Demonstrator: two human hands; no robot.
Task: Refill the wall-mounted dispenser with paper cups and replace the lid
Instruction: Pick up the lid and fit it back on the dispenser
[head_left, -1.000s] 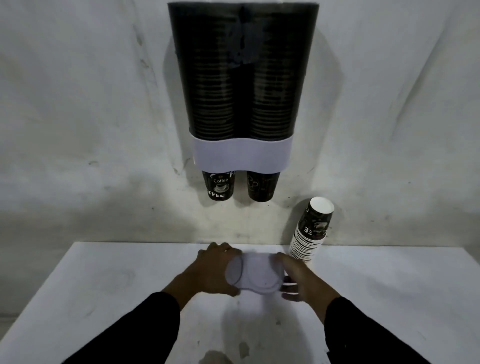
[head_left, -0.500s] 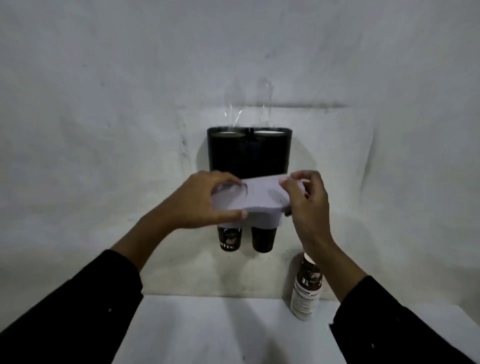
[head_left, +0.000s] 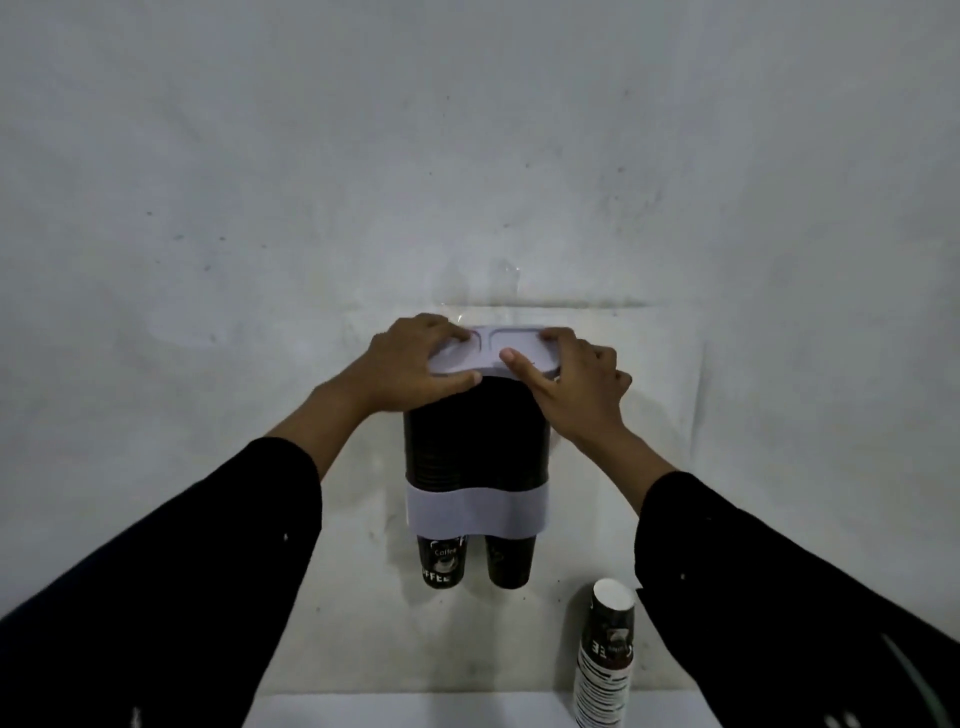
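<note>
The dark twin-tube dispenser (head_left: 475, 441) hangs on the wall with a pale band (head_left: 477, 512) around its lower part. Two black coffee cups (head_left: 442, 567) poke out below it. The pale lid (head_left: 493, 353) lies on top of the dispenser. My left hand (head_left: 410, 366) grips the lid's left end, thumb along its front edge. My right hand (head_left: 576, 382) holds the right end, with the thumb pressed on the lid's top.
A stack of paper cups (head_left: 605, 662) stands upside down on the white table (head_left: 405, 712) at the lower right, close to the wall (head_left: 467, 156). My dark sleeves fill both lower corners.
Both hands lifted the lid from the table up past the front of the dispenser and set it on top. The view tilted upward.
</note>
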